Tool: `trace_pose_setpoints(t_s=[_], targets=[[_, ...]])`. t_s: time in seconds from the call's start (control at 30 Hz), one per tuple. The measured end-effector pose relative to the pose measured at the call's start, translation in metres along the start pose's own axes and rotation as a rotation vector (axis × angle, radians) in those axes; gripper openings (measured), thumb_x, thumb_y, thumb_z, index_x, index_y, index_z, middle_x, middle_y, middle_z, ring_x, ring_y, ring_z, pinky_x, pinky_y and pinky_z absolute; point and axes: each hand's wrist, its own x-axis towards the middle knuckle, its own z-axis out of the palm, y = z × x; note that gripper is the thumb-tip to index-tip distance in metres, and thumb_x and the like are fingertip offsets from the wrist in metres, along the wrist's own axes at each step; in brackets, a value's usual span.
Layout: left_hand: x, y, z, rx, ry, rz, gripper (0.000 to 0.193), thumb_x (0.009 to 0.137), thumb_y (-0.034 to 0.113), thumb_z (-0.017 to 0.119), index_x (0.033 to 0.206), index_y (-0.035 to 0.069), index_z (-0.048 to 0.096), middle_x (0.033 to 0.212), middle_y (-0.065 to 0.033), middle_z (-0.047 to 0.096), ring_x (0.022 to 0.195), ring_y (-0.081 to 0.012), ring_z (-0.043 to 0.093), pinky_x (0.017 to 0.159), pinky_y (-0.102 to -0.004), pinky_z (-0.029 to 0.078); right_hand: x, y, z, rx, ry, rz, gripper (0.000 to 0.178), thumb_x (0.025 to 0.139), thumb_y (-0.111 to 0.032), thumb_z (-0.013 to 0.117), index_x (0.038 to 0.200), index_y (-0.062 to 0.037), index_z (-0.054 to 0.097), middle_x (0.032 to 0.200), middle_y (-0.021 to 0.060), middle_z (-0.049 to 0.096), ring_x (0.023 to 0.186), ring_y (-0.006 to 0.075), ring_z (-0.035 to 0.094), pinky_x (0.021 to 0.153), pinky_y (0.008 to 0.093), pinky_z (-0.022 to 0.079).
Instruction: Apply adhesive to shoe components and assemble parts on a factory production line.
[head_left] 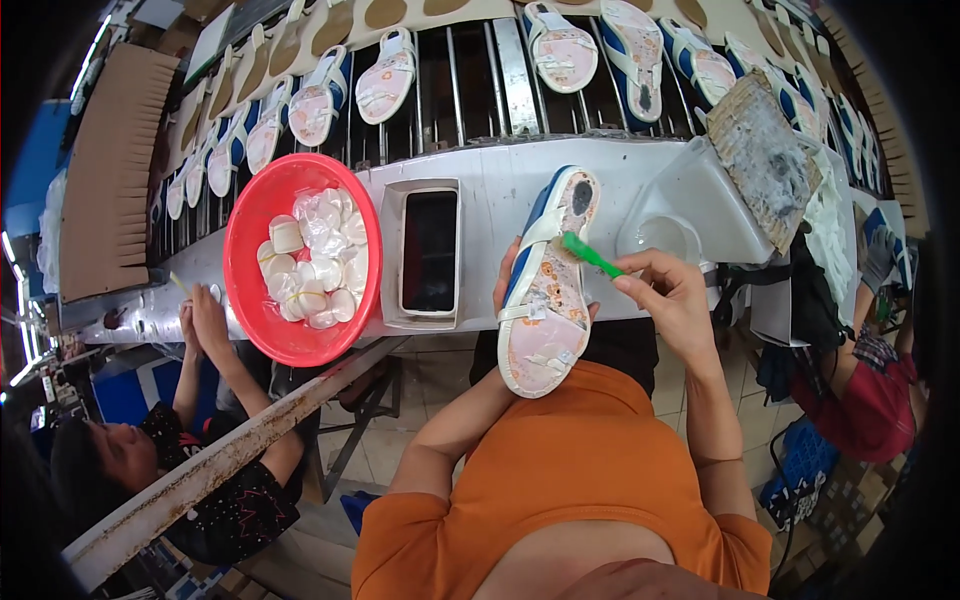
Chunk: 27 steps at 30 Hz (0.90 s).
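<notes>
One white-and-blue sandal (545, 335), in the head view, is resting in the left hand (504, 275), whose fingers are grasping its edges from beneath. The right hand (670, 295) is pinching a green brush (594, 256) between thumb and fingers, and the brush's head is showing over the sandal (whether it is touching, I cannot tell). The sandal is overlapping the table's (480, 165) near edge, and a red basin (372, 270) is standing farther left.
</notes>
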Motion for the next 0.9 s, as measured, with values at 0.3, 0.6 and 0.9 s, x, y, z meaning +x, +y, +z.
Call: trace_pose_setpoints(t_s=[0.3,0.6,0.9], targets=[[0.0,-0.02,-0.004,-0.006,-0.039,0.077,0.091,0.076,0.017,0.075,0.146,0.014,0.018,0.146,-0.0109,0.023,0.133,-0.0275,0.033,0.103,-0.0478,0.044,0.028,0.009,0.0,-0.296,0.164,-0.079,0.013,0.081,-0.01,0.071,0.091,-0.0006,0.07,0.077,0.0055,0.064,0.063,0.0097,0.05,0.056,0.0258,0.039],[-0.002,-0.013,-0.009,-0.217,0.022,-0.119,0.104,0.065,0.007,0.083,0.146,0.009,0.018,0.145,-0.0124,0.023,0.134,-0.0285,0.033,0.105,-0.0441,0.042,0.02,-0.016,0.001,-0.443,0.015,-0.179,0.014,0.081,-0.009,0.07,0.092,0.0,0.071,0.076,0.0098,0.063,0.064,0.0177,0.054,0.056,0.0286,0.04],[0.001,-0.015,-0.014,0.139,-0.024,0.088,0.107,0.063,0.009,0.085,0.146,0.009,0.018,0.146,-0.0148,0.022,0.135,-0.0286,0.031,0.107,-0.0427,0.039,0.021,-0.014,0.008,-0.481,0.06,-0.227,0.013,0.083,-0.009,0.068,0.092,-0.0001,0.069,0.077,0.0123,0.063,0.063,0.0227,0.058,0.057,0.0325,0.043]])
